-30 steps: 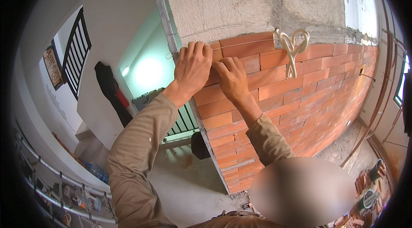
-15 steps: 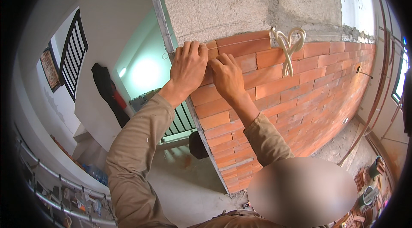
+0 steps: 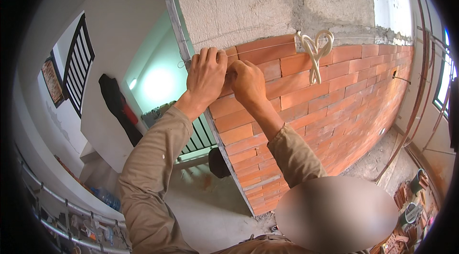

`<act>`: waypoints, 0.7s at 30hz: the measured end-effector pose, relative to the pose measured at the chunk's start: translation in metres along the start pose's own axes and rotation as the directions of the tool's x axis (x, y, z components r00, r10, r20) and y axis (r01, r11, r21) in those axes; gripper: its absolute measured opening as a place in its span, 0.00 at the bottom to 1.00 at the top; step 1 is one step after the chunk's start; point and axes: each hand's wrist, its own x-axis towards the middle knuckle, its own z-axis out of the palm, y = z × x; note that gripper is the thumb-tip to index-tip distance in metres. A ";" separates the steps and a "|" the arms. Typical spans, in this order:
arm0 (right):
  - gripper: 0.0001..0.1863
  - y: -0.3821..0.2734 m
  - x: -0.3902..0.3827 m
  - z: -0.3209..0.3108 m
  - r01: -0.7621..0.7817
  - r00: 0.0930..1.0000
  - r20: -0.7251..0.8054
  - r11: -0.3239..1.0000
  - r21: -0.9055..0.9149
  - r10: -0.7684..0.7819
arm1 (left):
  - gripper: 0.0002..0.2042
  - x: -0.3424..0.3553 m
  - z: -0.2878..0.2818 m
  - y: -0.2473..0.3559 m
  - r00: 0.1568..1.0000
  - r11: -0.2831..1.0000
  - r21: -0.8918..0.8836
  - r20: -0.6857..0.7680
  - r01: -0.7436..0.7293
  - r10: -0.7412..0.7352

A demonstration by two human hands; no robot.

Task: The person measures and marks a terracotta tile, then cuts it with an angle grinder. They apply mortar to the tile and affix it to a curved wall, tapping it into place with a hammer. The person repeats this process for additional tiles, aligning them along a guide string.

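My left hand [image 3: 206,74] is at the upper left corner of a wall faced with orange brick tiles [image 3: 301,96]. Its fingers are bent and pressed together over the top course. Close beside it, my right hand [image 3: 248,82] is closed with its knuckles raised against the same corner tiles. What either hand holds is hidden behind the fingers. A thin string [image 3: 267,47] runs along the top course, with a loose loop beyond my left fingers at the wall's edge. To the right, a twisted cream cord [image 3: 314,55] hangs at the string line.
Rough grey plaster [image 3: 239,5] rises above the tiles. A stairwell with a black railing [image 3: 79,60] lies to the left, above a metal pipe rail [image 3: 83,211]. Buckets [image 3: 411,213] and broken bricks lie low at right, near upright reddish poles [image 3: 420,86].
My right hand has moved slightly left and down, its fingers curling more tightly. My left hand keeps its place at the corner. The whole view has shifted a little.
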 end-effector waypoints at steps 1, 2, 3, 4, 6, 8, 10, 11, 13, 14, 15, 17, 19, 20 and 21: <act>0.06 0.001 -0.001 0.001 -0.002 1.000 -0.011 1.000 -0.009 0.002 | 0.19 0.000 -0.001 0.001 0.999 0.999 -0.023 0.042 0.028 -0.027; 0.06 0.001 -0.002 0.003 -0.001 1.000 -0.022 1.000 -0.017 0.001 | 0.21 0.001 -0.002 0.001 0.995 0.997 -0.044 0.084 0.058 -0.054; 0.06 0.002 -0.005 0.004 0.037 0.998 -0.047 0.999 -0.015 -0.038 | 0.23 0.001 -0.003 0.001 0.989 0.994 -0.063 0.125 0.089 -0.081; 0.07 0.003 -0.010 0.006 0.076 0.994 -0.072 0.997 -0.014 -0.077 | 0.23 0.000 -0.003 0.001 0.990 0.995 -0.056 0.119 0.087 -0.080; 0.09 0.002 -0.016 0.006 0.137 0.985 -0.104 0.990 -0.032 -0.140 | 0.22 -0.002 -0.001 0.002 0.991 0.996 -0.042 0.108 0.080 -0.075; 0.11 0.000 -0.021 0.006 0.184 0.975 -0.115 0.981 -0.068 -0.191 | 0.19 -0.002 0.000 0.000 0.999 0.999 -0.004 0.035 0.034 -0.034; 0.14 0.000 -0.025 0.006 0.253 0.956 -0.121 0.960 -0.122 -0.267 | 0.17 -0.002 0.001 0.000 1.000 1.000 0.011 -0.004 0.015 -0.015; 0.16 0.002 -0.027 0.007 0.285 0.945 -0.122 0.947 -0.150 -0.304 | 0.18 -0.002 0.002 0.000 1.000 1.000 0.005 -0.007 0.018 -0.017; 0.19 0.005 -0.032 0.011 0.310 0.935 -0.114 0.931 -0.192 -0.335 | 0.20 -0.001 0.002 0.000 0.999 0.999 -0.009 0.010 0.041 -0.041; 0.21 0.005 -0.035 0.012 0.320 0.931 -0.110 0.924 -0.211 -0.348 | 0.22 -0.002 0.002 0.000 0.998 0.998 -0.017 0.034 0.061 -0.060; 0.20 0.005 -0.036 0.012 0.319 0.928 -0.125 0.922 -0.220 -0.350 | 0.25 -0.002 0.003 0.000 0.995 0.996 -0.025 0.058 0.080 -0.079; 0.19 0.003 -0.037 0.012 0.317 0.921 -0.153 0.918 -0.239 -0.358 | 0.24 -0.002 0.002 0.001 0.995 0.997 -0.018 0.058 0.080 -0.078; 0.19 0.004 -0.039 0.013 0.318 0.923 -0.141 0.914 -0.253 -0.359 | 0.24 -0.002 0.002 0.000 0.995 0.996 -0.017 0.059 0.083 -0.082; 0.19 0.005 -0.040 0.012 0.318 0.923 -0.134 0.911 -0.262 -0.360 | 0.24 -0.002 0.002 0.001 0.995 0.996 -0.022 0.060 0.085 -0.084; 0.19 0.006 -0.040 0.012 0.320 0.923 -0.134 0.912 -0.256 -0.361 | 0.23 -0.002 0.003 0.001 0.994 0.996 -0.027 0.060 0.087 -0.086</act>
